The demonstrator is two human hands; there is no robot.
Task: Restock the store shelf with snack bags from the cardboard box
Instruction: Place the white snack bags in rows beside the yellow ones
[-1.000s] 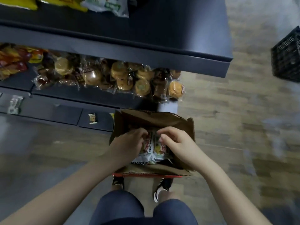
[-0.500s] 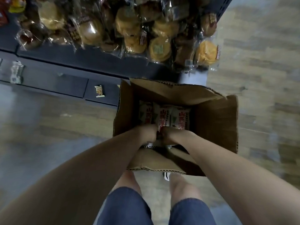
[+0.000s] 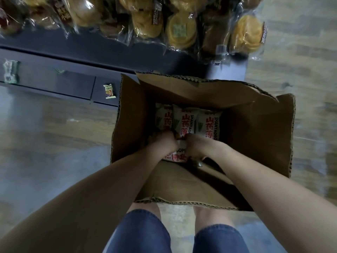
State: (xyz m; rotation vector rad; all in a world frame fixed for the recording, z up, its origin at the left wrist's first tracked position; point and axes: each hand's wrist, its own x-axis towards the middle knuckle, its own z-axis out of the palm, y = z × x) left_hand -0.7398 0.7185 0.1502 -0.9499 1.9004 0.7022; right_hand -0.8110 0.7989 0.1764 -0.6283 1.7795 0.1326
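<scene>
**Both hands down in the carton, on the nearest bag**

Since the earlier frames both hands had gone deeper into the cardboard box [image 3: 255,128], and the camera had dropped closer over it. The left hand [image 3: 165,141] and right hand [image 3: 196,146] met over one snack bag [image 3: 177,156] at the near wall, fingers curled round its edges, one from each side; neither was nearer. Its long axis ran left to right, crosswise to the three upright bags [image 3: 186,121] packed just beyond the knuckles. The bags looked like glossy, crinkly white film with red print. The box was matte corrugated board with ragged flaps. The shelf [image 3: 109,50] lay ahead, stacked with cellophane-wrapped round cakes [image 3: 180,31].
</scene>
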